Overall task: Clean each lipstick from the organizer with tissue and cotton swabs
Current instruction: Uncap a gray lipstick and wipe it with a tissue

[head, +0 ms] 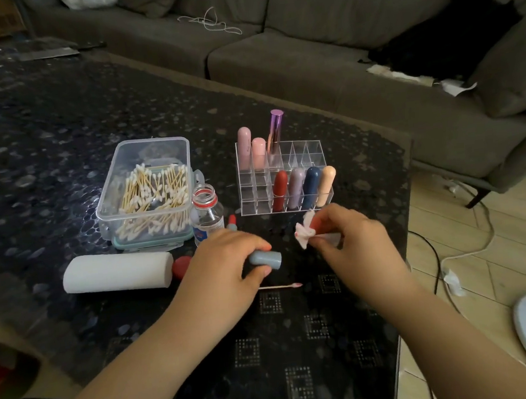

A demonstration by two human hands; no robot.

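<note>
My left hand (228, 259) grips a grey-blue lipstick tube (266, 259) just above the dark table. My right hand (351, 239) pinches a crumpled, pink-stained tissue (305, 232) and a pale lipstick part, mostly hidden by the fingers. A used cotton swab (280, 287) with a pink tip lies on the table below the hands. The clear organizer (311, 150) stands behind them with pink and purple lipsticks at the back and red, lilac, navy and peach ones in front.
A clear box of cotton swabs (146, 193) sits at the left, with a small open bottle (207, 213) beside it, a red cap (181, 267) and a white tissue roll (117, 272) in front. A grey sofa (306, 55) lies beyond the table. Cables run on the floor right.
</note>
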